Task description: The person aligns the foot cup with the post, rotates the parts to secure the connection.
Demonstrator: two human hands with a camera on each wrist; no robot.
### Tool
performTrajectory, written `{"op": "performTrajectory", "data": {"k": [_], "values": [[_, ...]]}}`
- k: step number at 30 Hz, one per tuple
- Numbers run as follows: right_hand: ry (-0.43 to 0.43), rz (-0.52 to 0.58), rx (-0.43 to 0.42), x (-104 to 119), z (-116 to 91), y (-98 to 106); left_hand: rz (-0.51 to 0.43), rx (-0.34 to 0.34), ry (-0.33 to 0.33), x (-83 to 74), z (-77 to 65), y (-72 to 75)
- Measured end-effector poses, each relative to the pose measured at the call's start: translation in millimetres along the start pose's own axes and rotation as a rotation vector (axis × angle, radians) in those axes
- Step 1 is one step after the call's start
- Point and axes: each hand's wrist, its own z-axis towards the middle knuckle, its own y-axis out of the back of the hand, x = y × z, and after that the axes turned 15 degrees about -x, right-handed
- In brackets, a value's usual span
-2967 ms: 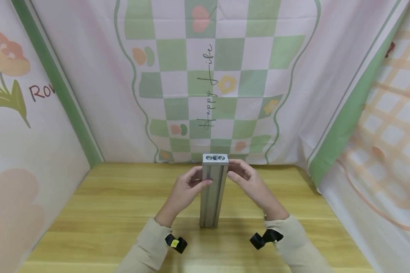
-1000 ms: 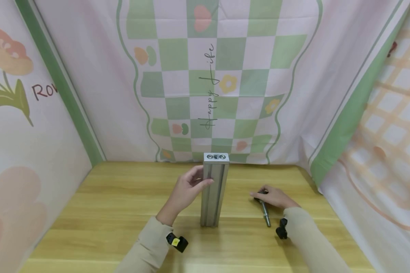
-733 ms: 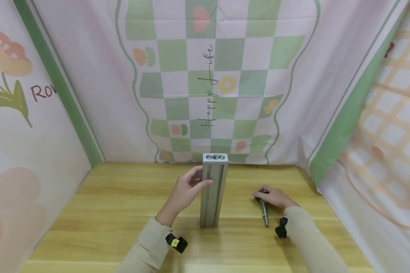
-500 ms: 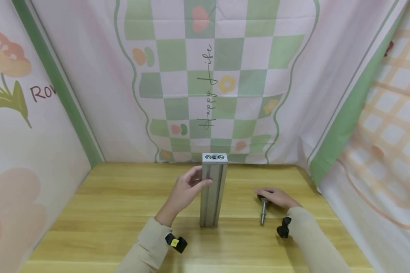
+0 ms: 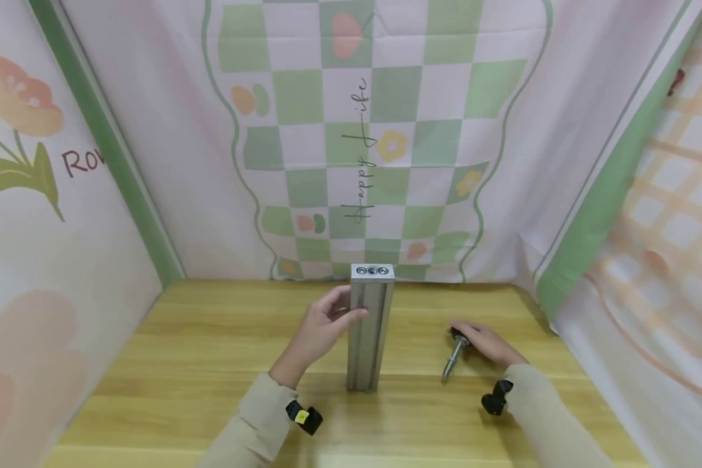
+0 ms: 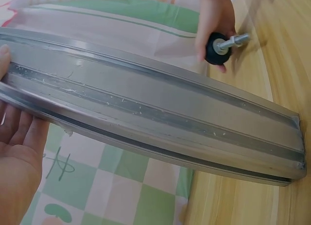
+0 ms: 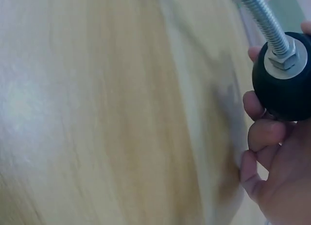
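A grey aluminium extrusion profile (image 5: 367, 338) stands upright on the wooden table, its top end showing a row of holes. My left hand (image 5: 318, 331) holds its left side near the top, thumb across the front face and fingers behind. To the right, my right hand (image 5: 490, 344) grips a levelling foot (image 5: 456, 356) by its round black base. The foot's threaded stud points toward me and slightly left. In the right wrist view, a hex nut (image 7: 284, 60) sits against the washer on the black base (image 7: 272, 96), and curled fingers (image 7: 267, 132) lie under it.
The wooden table (image 5: 210, 364) ends at a printed cloth backdrop (image 5: 304, 143) just behind the profile. Cloth side walls (image 5: 649, 312) close in the left and right. Each sleeve bears a small black wrist camera (image 5: 494, 398).
My right hand has left the profile and taken hold of the levelling foot at the right. Lately it moves slightly right, and the stud's tip swings left. My left hand stays on the profile.
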Motion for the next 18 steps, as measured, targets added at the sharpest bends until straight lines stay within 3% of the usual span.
{"op": "performTrajectory", "data": {"k": [5,12,18], "values": [[0.043,0.068,0.001,3,-2,5,-0.011,0.000,0.014,-0.1,-0.3,-1.5],[0.055,0.009,-0.034,26,-7,18,-0.023,0.006,0.016,0.9,-0.9,-4.1],[0.149,-0.017,-0.077,55,4,35,-0.013,-0.022,0.014,1.3,-0.7,-3.2]]}}
